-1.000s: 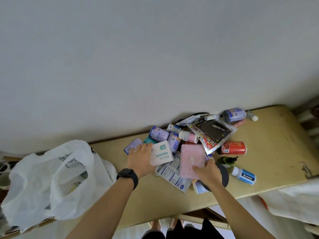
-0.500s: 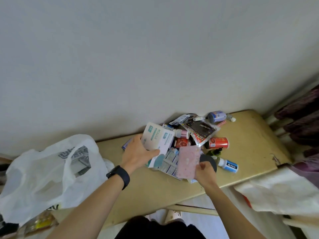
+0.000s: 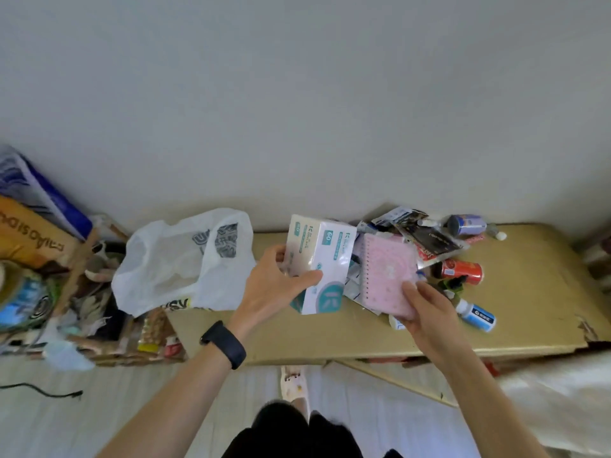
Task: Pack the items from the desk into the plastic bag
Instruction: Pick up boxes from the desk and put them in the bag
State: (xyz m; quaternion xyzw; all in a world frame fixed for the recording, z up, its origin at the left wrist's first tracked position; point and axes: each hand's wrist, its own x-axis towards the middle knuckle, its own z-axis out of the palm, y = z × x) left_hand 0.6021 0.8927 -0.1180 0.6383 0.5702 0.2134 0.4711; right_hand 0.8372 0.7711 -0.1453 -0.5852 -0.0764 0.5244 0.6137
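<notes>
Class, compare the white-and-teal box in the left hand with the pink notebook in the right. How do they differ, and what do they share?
The box is thick and block-shaped; the pink notebook is thin and flat. The box is white with teal print; the notebook is pink with spiral binding. The left hand grips the box; the right hand pinches the notebook's lower corner. Both are held over the desk, neither in the plastic bag.
</notes>
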